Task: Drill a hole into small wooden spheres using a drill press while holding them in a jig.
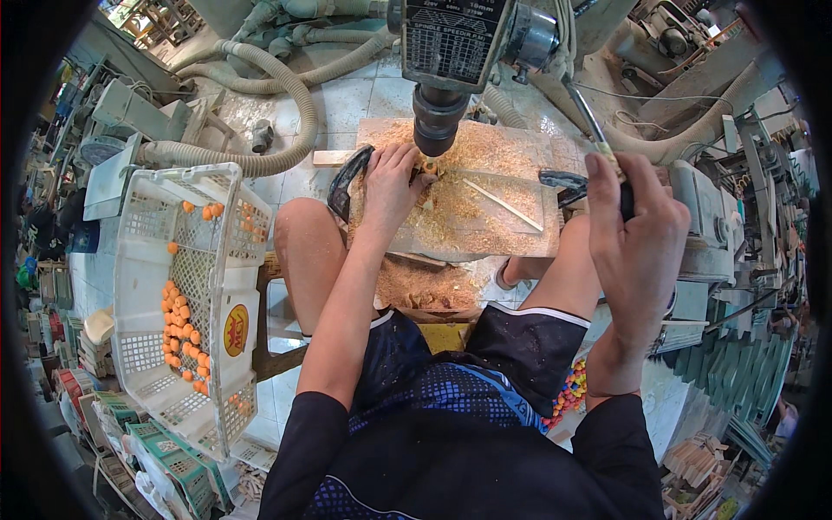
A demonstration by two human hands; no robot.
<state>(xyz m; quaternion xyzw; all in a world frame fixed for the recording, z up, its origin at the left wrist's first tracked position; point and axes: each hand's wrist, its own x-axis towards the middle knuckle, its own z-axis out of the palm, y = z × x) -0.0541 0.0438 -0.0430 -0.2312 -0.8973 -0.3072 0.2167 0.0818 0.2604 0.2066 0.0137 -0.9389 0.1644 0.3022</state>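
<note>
A drill press stands in front of me, its black chuck (435,120) pointing down over a worktable (511,195) strewn with wood shavings. My left hand (394,179) rests on the table beside the chuck's tip, thumb and fingers closed around a small orange-brown piece (430,168). The chuck and fingers partly cover that piece, so its exact kind stays unclear. On the right, my raised right hand (640,217) is wrapped round the dark grip of the drill press lever (593,117). A thin pale wooden stick (503,204) lies across the shavings.
To my left, a white plastic crate (139,303) holds several small orange balls (180,325). Ribbed hoses (299,113) coil on the tiled floor beyond it. Colourful small pieces (570,392) lie low beside my right thigh. Dusty machinery (706,221) stands at the right.
</note>
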